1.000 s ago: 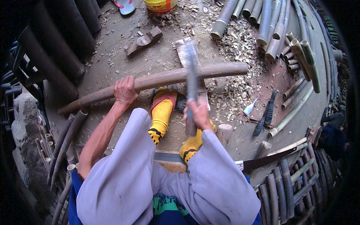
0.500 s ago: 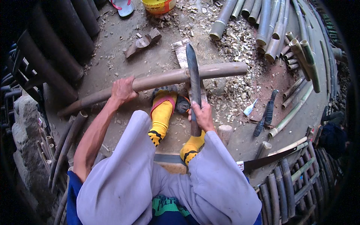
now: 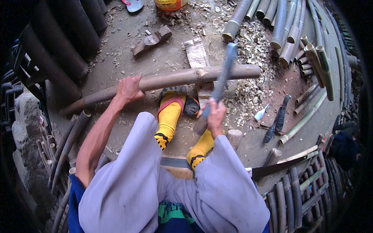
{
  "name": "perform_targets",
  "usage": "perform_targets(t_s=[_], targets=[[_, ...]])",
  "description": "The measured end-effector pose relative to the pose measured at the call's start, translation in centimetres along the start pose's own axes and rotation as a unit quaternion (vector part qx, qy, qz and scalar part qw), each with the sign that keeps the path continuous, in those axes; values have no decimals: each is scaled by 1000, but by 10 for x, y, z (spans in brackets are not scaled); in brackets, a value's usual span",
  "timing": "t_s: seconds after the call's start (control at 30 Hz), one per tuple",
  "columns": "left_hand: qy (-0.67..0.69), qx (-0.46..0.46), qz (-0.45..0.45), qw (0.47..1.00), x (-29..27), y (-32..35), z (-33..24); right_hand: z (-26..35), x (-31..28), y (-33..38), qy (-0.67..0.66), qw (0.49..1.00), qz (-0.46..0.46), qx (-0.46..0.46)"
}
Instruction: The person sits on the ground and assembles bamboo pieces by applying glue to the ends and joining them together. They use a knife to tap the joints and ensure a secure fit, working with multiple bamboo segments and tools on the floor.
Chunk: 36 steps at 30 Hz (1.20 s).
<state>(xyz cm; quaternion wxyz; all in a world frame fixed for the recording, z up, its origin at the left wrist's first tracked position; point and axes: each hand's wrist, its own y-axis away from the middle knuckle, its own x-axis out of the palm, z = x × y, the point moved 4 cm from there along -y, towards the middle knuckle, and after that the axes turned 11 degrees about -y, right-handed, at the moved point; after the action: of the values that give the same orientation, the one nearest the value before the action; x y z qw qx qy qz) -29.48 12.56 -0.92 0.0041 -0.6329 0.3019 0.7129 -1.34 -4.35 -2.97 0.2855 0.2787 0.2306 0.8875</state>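
Nearest are pale grey trousers (image 3: 116, 182), well to the near side of the long brown bamboo pole (image 3: 167, 80). A saw (image 3: 278, 167) with a dark blade lies on the pole's near side too, out past its right end. A short, pale-topped stump (image 3: 234, 137) stands nearer than the pole's right half. The feet wear yellow socks (image 3: 169, 121); the left one, in a pink-strapped sandal, is just short of the pole's middle.

Right of that foot, on the pole's near side, the right hand (image 3: 215, 115) is clamped on a long tool (image 3: 224, 75). The tool is blurred and slants across the pole's right half in view; whether it touches cannot be told. The left hand (image 3: 129, 89) is clamped around the left half of the pole, knuckles up. The pole itself lies across a flat board (image 3: 196, 53), which shows on both its sides; a pale patch marks its upper face there.

A black-handled tool (image 3: 279, 116) and a small white-and-blue bottle (image 3: 260, 113) lie to the near right of the pole's right end. Beyond the pole are wood chips (image 3: 254, 42), a curved wood piece (image 3: 150, 40) and, farthest, a yellow bucket (image 3: 169, 4).
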Motion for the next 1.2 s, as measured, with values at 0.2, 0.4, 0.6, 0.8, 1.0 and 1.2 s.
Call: perform_targets(t_s=[0.2, 0.4, 0.6, 0.8, 1.0, 1.2], targets=[[18, -3, 14, 1000, -2, 3, 4, 15, -5, -1, 147, 989, 23, 22], [20, -3, 28, 999, 4, 7, 10, 11, 5, 8, 234, 964, 106, 68], [11, -9, 38, 999, 0, 2, 4, -12, 5, 11, 172, 974, 110, 96], [-2, -10, 23, 1000, 1, -1, 3, 3, 1, 4, 41, 997, 48, 54], [14, -15, -33, 999, 8, 11, -5, 13, -4, 20, 148, 982, 75, 93], [-28, -41, -259, 965, 16, 33, -26, 31, -43, 43, 325, 936, -38, -131]])
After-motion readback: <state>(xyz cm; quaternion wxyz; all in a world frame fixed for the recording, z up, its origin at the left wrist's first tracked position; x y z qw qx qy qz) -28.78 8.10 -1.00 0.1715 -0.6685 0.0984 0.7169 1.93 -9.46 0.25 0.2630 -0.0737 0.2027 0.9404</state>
